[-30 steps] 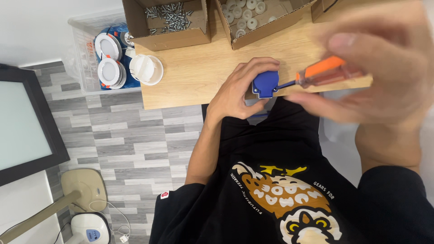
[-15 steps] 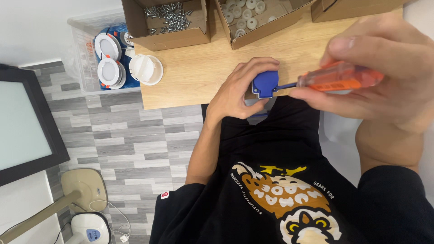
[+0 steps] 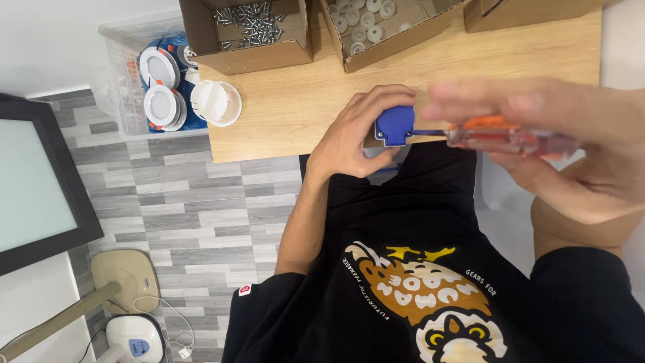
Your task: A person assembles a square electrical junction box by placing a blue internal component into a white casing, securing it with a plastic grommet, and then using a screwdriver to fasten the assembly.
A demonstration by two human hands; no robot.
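Head view: a small, rigid, light-looking blue part (image 3: 395,126) is pinched at its sides by the left fingers (image 3: 376,107) at the surface (image 3: 282,114) edge, while an orange-handled screwdriver (image 3: 500,136) is gripped by the blurred right fingers (image 3: 537,107).

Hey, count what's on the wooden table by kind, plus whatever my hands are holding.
Cardboard boxes: 3
White round cap: 1
Blue part in the left hand: 1
Orange-handled screwdriver in the right hand: 1
Total: 6
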